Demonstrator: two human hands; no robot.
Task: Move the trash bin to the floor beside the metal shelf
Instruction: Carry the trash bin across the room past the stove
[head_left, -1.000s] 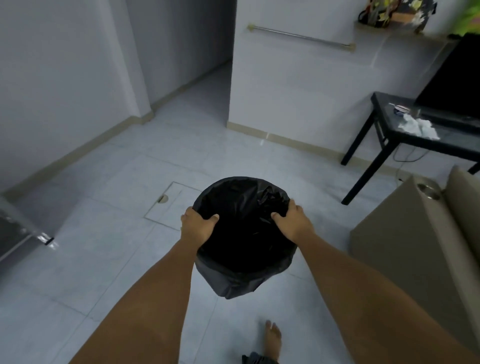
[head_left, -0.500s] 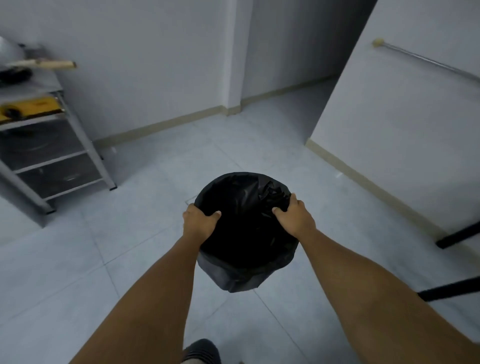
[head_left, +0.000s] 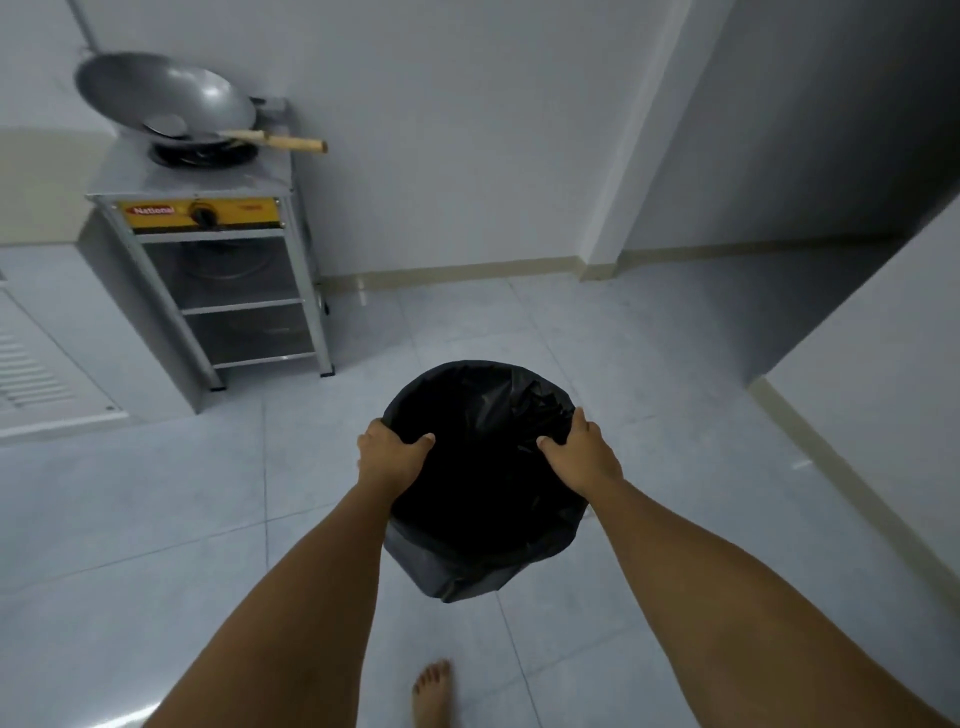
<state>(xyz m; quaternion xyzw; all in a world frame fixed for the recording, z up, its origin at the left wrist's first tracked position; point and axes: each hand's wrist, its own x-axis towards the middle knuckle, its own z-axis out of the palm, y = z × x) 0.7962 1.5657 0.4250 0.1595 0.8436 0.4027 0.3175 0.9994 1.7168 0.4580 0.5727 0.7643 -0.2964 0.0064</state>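
I hold a round trash bin (head_left: 483, 499) lined with a black plastic bag in front of me, lifted clear of the tiled floor. My left hand (head_left: 387, 454) grips its left rim, thumb inside. My right hand (head_left: 582, 452) grips the right rim the same way. The metal shelf (head_left: 228, 280), a grey stand with a yellow front panel and two lower shelves, stands against the wall at the upper left, well to the left of and beyond the bin.
A wok (head_left: 166, 101) with a wooden handle sits on the burner atop the shelf. A white louvred panel (head_left: 36, 374) lies at far left. A wall corner (head_left: 872, 364) juts in on the right. My bare foot (head_left: 431, 691) is on the tiles below the bin.
The view has swung left: the black table and sofa are gone, and the metal shelf with the wok has come fully into view. Both hands keep their grip on the bin.
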